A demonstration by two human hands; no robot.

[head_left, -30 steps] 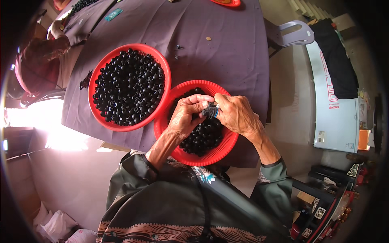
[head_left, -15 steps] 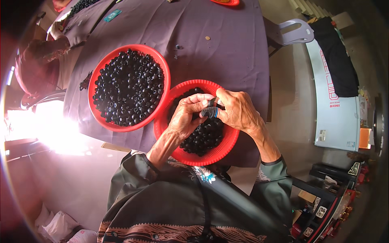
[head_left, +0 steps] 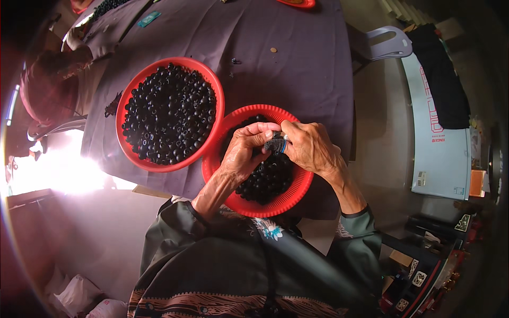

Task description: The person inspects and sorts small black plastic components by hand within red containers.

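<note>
Both my hands meet above a red plastic basket [head_left: 292, 200] holding many small black ring-like parts [head_left: 265, 183]. My left hand [head_left: 244, 151] is closed, thumb and forefinger pinched at the meeting point. My right hand [head_left: 314, 148] is closed as well, its fingers curled in against the left fingertips. A dark grey finger cover with a blue edge [head_left: 275, 145] sits on a right-hand finger. What lies between the fingertips is small and mostly hidden. To the left, a second red basket [head_left: 121, 132] is heaped with black parts [head_left: 169, 114], many showing round holes.
A purple-grey cloth [head_left: 286, 79] covers the table. On it lie a teal packet [head_left: 148, 19], a small tan disc [head_left: 273, 50] and tiny dark bits [head_left: 235, 61]. A grey chair [head_left: 389, 45] stands at the right edge. Another person [head_left: 50, 90] is at the far left.
My hands stay in nearly the same place over the basket. The right fingers have shifted slightly, and the black piece seen between the fingertips is now less visible.
</note>
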